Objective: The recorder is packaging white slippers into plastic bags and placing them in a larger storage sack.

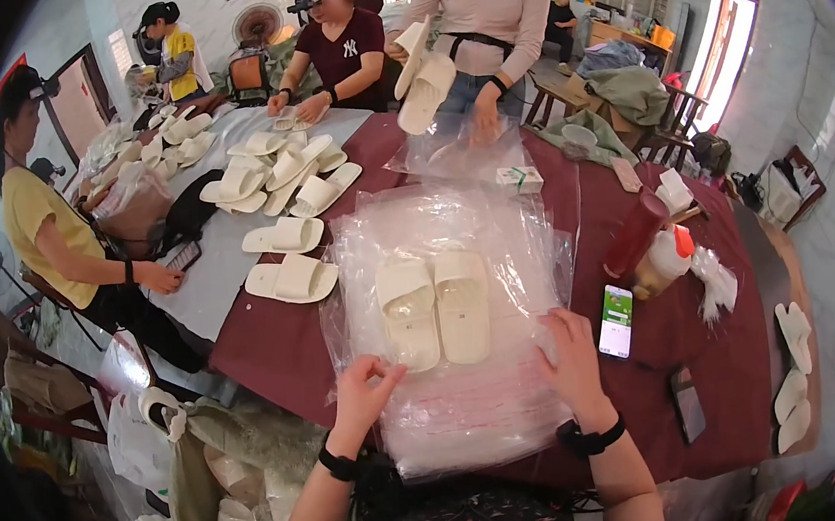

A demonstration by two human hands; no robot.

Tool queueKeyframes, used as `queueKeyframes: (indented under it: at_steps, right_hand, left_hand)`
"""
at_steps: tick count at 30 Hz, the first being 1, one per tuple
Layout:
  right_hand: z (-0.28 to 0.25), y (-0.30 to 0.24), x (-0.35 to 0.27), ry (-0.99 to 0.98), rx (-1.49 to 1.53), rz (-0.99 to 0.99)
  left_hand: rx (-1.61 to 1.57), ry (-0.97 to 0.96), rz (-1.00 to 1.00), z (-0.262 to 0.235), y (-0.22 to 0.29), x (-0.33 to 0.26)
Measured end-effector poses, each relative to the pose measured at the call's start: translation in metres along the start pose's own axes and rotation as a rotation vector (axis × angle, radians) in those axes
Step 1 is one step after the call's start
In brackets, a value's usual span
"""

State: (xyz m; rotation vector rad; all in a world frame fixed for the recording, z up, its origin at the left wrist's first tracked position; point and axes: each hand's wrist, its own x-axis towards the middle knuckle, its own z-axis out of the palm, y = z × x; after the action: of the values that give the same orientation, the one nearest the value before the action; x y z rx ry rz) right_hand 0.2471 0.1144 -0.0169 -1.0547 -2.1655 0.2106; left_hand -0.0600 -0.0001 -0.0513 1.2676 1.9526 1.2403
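A pair of cream slide slippers [460,309] lies side by side in a clear plastic bag [516,296], with toes pointing away from me. Beneath it is a thick stack of clear plastic bags [474,426]. My left hand [362,396] is at the near left of the pair, thumb and fingertips closed on the bag's edge near the left heel. On the right side of the stack rests my right hand [571,354], its fingers bent and its thumb apart from them.
Two loose slippers [291,279] and a slipper pile [278,173] lie left. At right are a phone [615,322], a dark phone [688,405], a red bottle [636,231] and a jar [664,262]. Across the table, a person [484,13] holds slippers [424,89]; others work nearby.
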Motion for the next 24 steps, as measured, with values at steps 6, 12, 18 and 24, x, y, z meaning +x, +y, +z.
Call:
queueKeyframes:
  at_steps: [6, 12, 18, 24]
  right_hand:
    - [0.04, -0.041, 0.005, -0.209, 0.023, -0.1]
    - [0.069, -0.033, -0.007, -0.337, -0.039, 0.095]
    - [0.07, -0.026, -0.007, -0.199, -0.037, 0.044]
    - [0.056, -0.045, 0.003, -0.121, 0.388, 0.243]
  left_hand:
    - [-0.222, 0.183, 0.093, 0.015, -0.026, 0.012]
    - [-0.903, 0.021, -0.193, 0.012, 0.005, 0.016]
    - [-1.371, -0.373, -0.473, 0.023, 0.027, 0.029]
    - [-0.892, -0.426, -0.397, 0.05, 0.026, 0.031]
